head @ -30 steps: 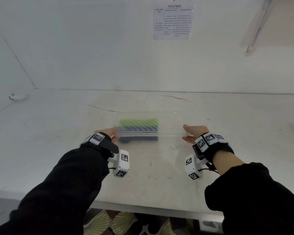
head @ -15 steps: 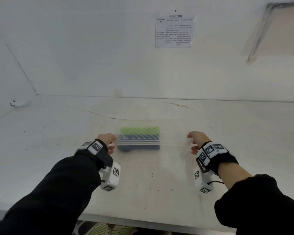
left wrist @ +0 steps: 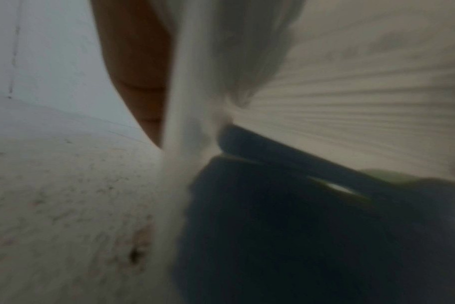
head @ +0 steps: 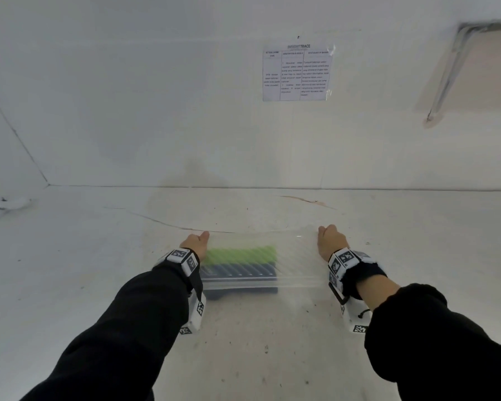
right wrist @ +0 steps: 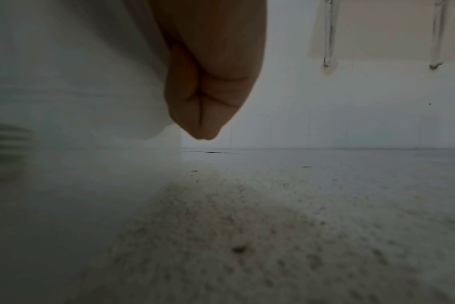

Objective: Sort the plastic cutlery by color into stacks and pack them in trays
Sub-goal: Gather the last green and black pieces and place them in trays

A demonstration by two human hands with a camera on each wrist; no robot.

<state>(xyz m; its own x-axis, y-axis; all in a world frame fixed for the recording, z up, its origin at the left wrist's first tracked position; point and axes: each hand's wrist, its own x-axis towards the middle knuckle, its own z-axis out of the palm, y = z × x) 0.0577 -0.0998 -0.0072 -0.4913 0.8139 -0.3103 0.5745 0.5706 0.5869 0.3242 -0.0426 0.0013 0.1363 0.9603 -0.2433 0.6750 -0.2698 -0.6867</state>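
Observation:
A clear ribbed plastic tray (head: 298, 256) is held level, low over the white table (head: 70, 270). My left hand (head: 195, 244) grips its left end and my right hand (head: 330, 241) grips its right end. Through the plastic I see a green cutlery stack (head: 240, 254) with a dark blue cutlery stack (head: 240, 272) just nearer to me. I cannot tell whether they lie in the tray or under it. The left wrist view, which is blurred, shows the tray (left wrist: 351, 92) above the dark blue stack (left wrist: 299, 226). In the right wrist view my fingers (right wrist: 210, 82) are curled beside the tray (right wrist: 91, 82).
A white wall with a taped paper sheet (head: 297, 73) rises behind the table. A crack (head: 162, 221) runs across the tabletop just beyond the tray. A small scrap (head: 12, 202) lies at the far left corner. The table is stained near me.
Both hands have carried the tray away from me toward the back wall, up to the crack. The camera has tilted up.

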